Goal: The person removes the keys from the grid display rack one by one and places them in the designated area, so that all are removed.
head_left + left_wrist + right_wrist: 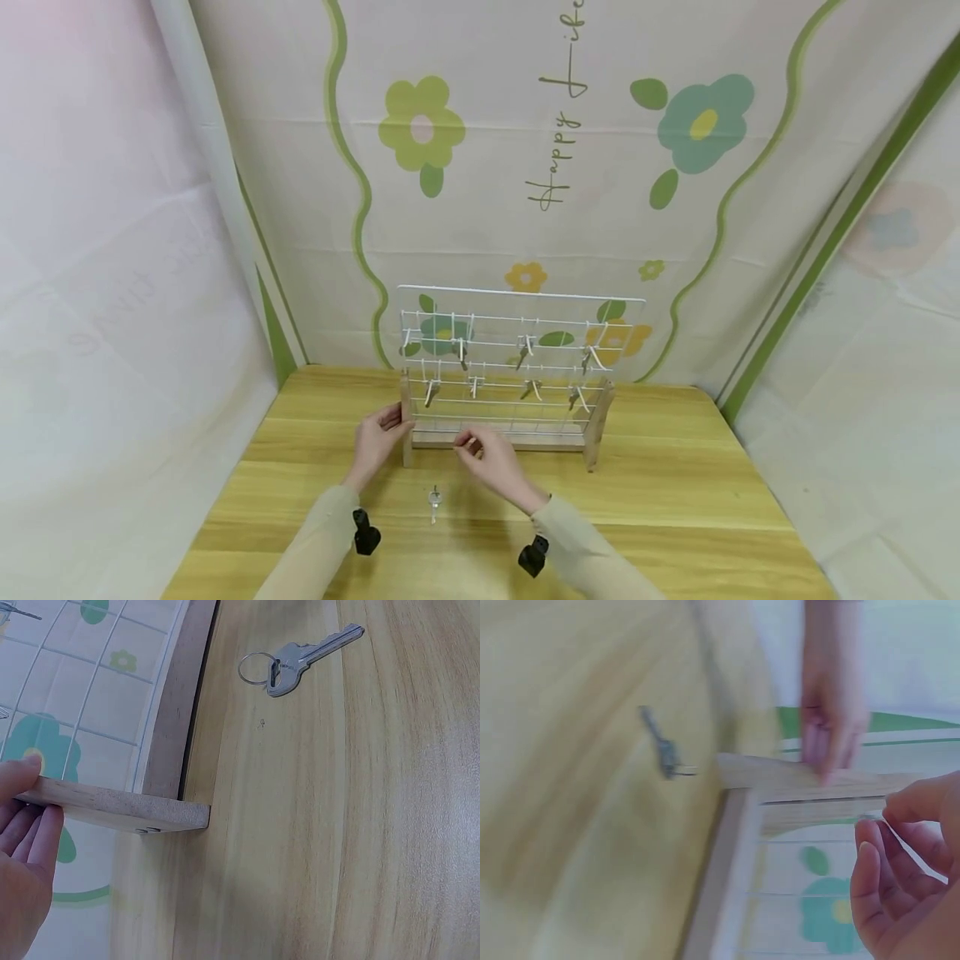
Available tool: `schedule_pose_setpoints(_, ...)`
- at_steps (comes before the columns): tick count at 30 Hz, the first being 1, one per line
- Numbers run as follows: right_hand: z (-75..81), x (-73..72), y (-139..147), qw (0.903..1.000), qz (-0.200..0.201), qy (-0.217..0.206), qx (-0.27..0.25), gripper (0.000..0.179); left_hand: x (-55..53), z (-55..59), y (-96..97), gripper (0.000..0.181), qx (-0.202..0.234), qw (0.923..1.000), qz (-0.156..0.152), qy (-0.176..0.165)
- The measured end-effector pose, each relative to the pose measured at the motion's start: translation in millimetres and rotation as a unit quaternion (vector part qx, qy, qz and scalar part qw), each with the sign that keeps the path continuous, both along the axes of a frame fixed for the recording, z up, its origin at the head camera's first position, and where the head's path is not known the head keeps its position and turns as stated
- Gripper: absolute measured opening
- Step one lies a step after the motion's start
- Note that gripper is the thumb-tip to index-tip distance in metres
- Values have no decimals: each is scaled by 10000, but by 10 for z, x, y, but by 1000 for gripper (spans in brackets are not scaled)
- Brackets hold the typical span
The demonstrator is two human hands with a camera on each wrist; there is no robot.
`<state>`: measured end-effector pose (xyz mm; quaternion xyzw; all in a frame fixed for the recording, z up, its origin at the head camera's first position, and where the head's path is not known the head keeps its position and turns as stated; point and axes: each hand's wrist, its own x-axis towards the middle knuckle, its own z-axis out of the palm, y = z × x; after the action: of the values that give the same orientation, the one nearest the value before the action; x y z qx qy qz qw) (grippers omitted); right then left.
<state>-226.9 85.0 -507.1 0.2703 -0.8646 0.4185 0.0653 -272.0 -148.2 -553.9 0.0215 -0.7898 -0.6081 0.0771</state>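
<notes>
A white wire rack (597,425) with wooden side posts and a wooden base bar stands on the table. My left hand (377,439) grips its left wooden post (124,802), thumb on one face and fingers on the other. In front of the rack's lower left part is my right hand (495,463). Its thumb and forefinger pinch a small greyish thing (869,817), mostly hidden by the fingertips. A silver key (289,669) with a ring lies flat on the table, between my forearms in the head view. Several keys hang from the rack's white hooks (534,388).
Two rows of hooks project from the grid toward me; the upper left hook (407,337) shows no key. The wood-grain table (675,492) extends around the rack. Behind it and at both sides hang pale, flower-printed cloths (480,225).
</notes>
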Motion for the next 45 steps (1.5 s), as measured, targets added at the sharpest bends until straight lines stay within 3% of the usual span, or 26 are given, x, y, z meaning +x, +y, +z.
schedule_pose_setpoints(9, 500, 32, 44, 9989, -96, 218, -409, 6, -30, -7, -6, 46, 82, 9999, -20, 59)
schedule_pose_setpoints(17, 751, -62, 32, 9930, -405, 626, -911, 6, -36, -16, -20, 47, 30, 10000, -43, 43)
schedule_pose_setpoints(25, 849, -266, -106, 9794, -836, 1043, -1511, 10, -25, -30, -35, 47, 7, 10000, -5, -7)
schedule_pose_setpoints(36, 896, -459, -214, 9655, -1368, 1418, -1702, 11, -18, -35, -18, 46, 1, 10000, -14, 46)
schedule_pose_setpoints(45, 911, -541, -244, 9632, -1406, 1521, -1713, 16, -19, -23, 2, 44, -101, 9999, -3, 96)
